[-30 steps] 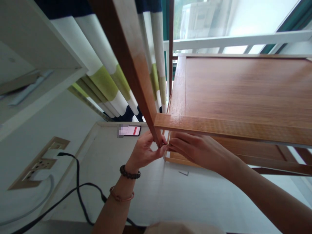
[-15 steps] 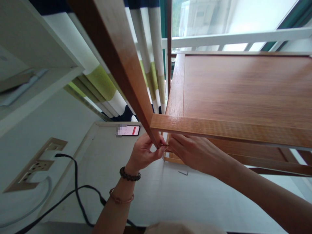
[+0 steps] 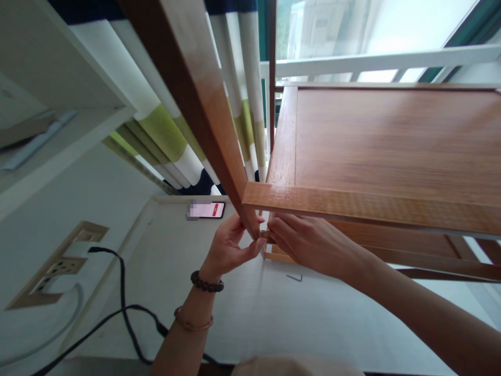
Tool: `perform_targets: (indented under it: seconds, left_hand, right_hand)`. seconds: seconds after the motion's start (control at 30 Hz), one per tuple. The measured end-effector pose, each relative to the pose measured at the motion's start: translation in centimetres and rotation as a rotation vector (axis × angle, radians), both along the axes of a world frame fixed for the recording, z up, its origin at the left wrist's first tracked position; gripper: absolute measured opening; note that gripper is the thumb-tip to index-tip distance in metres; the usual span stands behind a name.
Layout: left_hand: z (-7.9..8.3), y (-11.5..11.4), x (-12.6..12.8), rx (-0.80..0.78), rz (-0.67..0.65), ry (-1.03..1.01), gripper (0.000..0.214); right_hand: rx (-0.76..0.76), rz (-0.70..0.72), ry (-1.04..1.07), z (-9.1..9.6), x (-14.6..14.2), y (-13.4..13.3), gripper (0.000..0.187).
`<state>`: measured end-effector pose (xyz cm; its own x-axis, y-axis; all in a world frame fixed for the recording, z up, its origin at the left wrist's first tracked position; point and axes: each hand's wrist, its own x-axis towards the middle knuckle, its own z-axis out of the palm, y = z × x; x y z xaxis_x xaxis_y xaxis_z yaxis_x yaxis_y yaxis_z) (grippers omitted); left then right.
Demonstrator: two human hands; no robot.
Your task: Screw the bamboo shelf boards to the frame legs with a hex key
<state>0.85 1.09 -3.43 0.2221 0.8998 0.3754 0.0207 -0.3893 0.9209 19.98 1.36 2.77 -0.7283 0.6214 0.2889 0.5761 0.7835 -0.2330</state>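
At centre frame, the left hand (image 3: pixel 229 248) pinches the lower end of the wooden post (image 3: pixel 203 104) under the shelf (image 3: pixel 391 151) corner. The right hand (image 3: pixel 309 243) grips a small fitting (image 3: pixel 265 235) there. Holding the post square should help it seat straight.

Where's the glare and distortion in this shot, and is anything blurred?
Head view: the window is blown out to white; a sheen runs along the shelf rail; the wide lens stretches the near wooden post huge; a pixelated patch covers one end of the phone; the left hand and right hand below the shelf rail are sharp and softly lit.
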Motion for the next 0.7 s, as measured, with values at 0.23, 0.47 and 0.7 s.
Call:
perform_targets:
  seconds: [0.23,0.47,0.7]
  left_hand:
    - [0.2,-0.2,-0.8,-0.004,-0.037,-0.016,0.028]
    - [-0.3,0.0,-1.1,0.022,0.062,0.099,0.034]
    - [-0.8,0.0,-0.9,0.031,0.069,0.075,0.034]
  right_hand:
    - [-0.023,0.071,0.009,0.1,-0.1,0.0,0.026]
    - [-0.077,0.082,-0.011,0.3,-0.3,0.2,0.023]
    - [0.023,0.09,-0.042,0.1,-0.4,0.0,0.018]
